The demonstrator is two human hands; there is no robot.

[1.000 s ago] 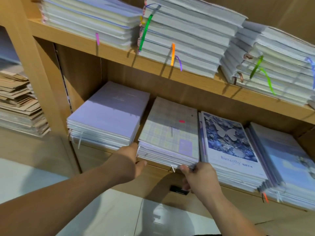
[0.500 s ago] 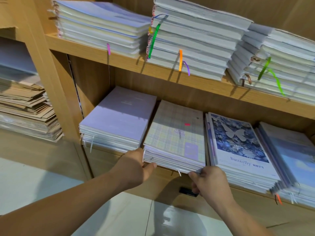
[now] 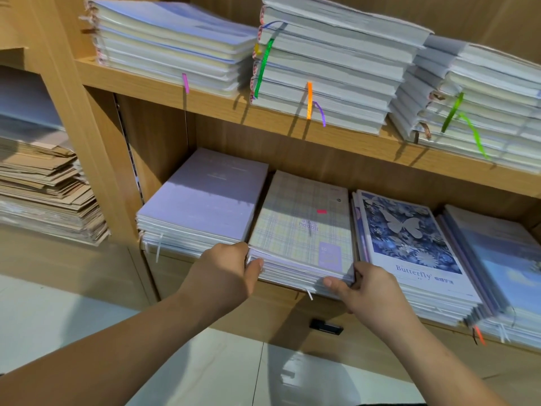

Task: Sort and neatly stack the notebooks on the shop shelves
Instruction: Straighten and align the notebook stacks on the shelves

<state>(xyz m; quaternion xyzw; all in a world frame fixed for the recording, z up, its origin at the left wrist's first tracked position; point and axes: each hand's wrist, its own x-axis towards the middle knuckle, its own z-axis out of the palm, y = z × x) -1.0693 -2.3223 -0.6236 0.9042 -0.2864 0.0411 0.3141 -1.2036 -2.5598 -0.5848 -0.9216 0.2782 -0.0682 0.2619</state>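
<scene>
Forearms come in from the bottom edge over the pale floor (image 3: 73, 317), and we follow them up to the hands. Our left hand (image 3: 225, 271) grips the near left corner of the plaid notebook stack (image 3: 304, 230), thumb laid on the front page edges, fingers hidden behind that corner. Our right hand (image 3: 366, 288) grips the near right corner, thumb on the front edge, fingers tucked down between this stack and the butterfly notebooks (image 3: 409, 244) beside it. Under the hands a small black fitting (image 3: 326, 326) sits on the wooden cabinet front (image 3: 278, 312).

The plaid stack lies flat in the lower shelf (image 3: 158, 148), second from the left, its front overhanging a little. A lilac stack (image 3: 205, 200) touches it on the left; past the butterfly pile we see a blue stack (image 3: 503, 268), blurred. Further left, in the next bay, lies a pile of brown paper (image 3: 44, 186).

Above, the upper shelf (image 3: 205, 101) carries three piles of thick notebooks: left (image 3: 169, 45), middle (image 3: 330, 68) and right (image 3: 483, 106). A pink ribbon (image 3: 185, 82), a green ribbon (image 3: 263, 68) and an orange ribbon (image 3: 309, 101) hang from them
</scene>
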